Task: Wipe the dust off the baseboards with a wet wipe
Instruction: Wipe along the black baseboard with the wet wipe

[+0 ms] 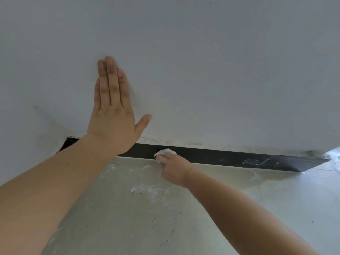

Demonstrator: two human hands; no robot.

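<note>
We face a pale wall [202, 70] that fills most of the view, with a dusty tiled floor [128, 218] below it. Between the 2 runs 1 black baseboard [220, 157], its long axis left to right, marked with white scuffs toward the right end. Our left hand [112, 115] lies flat and fully open on the wall, holding nothing, as a brace. Our right hand [174, 170] is the nearer to the baseboard, fingers closed around a bunched white wet wipe [165, 152] pressed against the board's face. We judge the unwiped length extends rightward of the wipe.
</note>
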